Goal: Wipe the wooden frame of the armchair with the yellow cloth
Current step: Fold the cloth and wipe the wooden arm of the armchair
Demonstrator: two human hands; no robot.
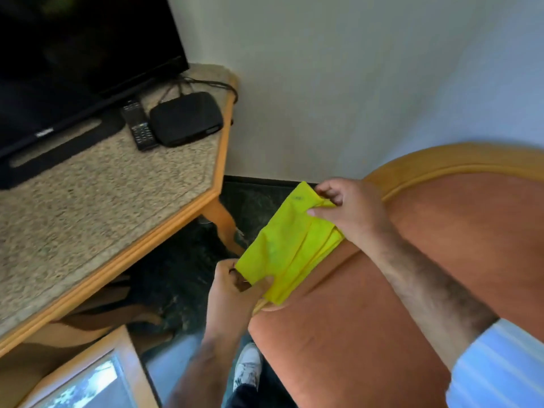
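Left hand (232,285) pinched the lower corner of the yellow cloth (287,245). Cloth stretched diagonally, long axis lower left to upper right, over the armchair (368,319) edge. Right hand (350,210) pinched its upper corner beside the wooden frame (441,160).

A short, pale-blue striped sleeve (497,366) is worn above a bare, hairy forearm (424,278), and a white sneaker (248,367) is seen below dark trousers (244,397).

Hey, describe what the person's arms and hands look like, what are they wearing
Both hands, left hand and right hand, are bare: no gloves, rings or watch visible. The forearms are bare and hairy. The right arm ends in a short light blue sleeve with faint stripes. The left sleeve is out of view.
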